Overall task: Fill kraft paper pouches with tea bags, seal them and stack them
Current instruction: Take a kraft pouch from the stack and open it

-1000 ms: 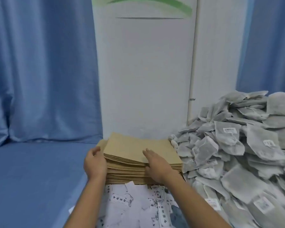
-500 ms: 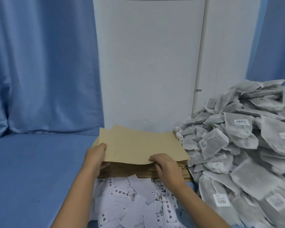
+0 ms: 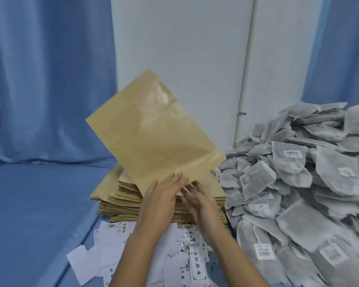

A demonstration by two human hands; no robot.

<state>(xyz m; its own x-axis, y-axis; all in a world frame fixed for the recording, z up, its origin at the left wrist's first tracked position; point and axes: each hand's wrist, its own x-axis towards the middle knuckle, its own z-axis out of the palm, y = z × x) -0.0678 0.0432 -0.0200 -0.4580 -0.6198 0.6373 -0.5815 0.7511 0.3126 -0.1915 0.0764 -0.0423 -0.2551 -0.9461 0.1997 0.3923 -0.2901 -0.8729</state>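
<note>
Since filling needs stock within reach, the tea bag heap (image 3: 298, 183) sat right of us and the pouch stack (image 3: 120, 195) ahead, touching it. We had one kraft pouch (image 3: 151, 131) raised tilted above the stack, probably to open its mouth. Our left hand (image 3: 160, 199) and right hand (image 3: 203, 206) sat together at its lower edge, fingers near straight; blur hid any pinch.

Tea bag heap (image 3: 298, 183) blocks R; pouch stack (image 3: 120, 195) ctr; blue surface (image 3: 39, 204) L open.
</note>
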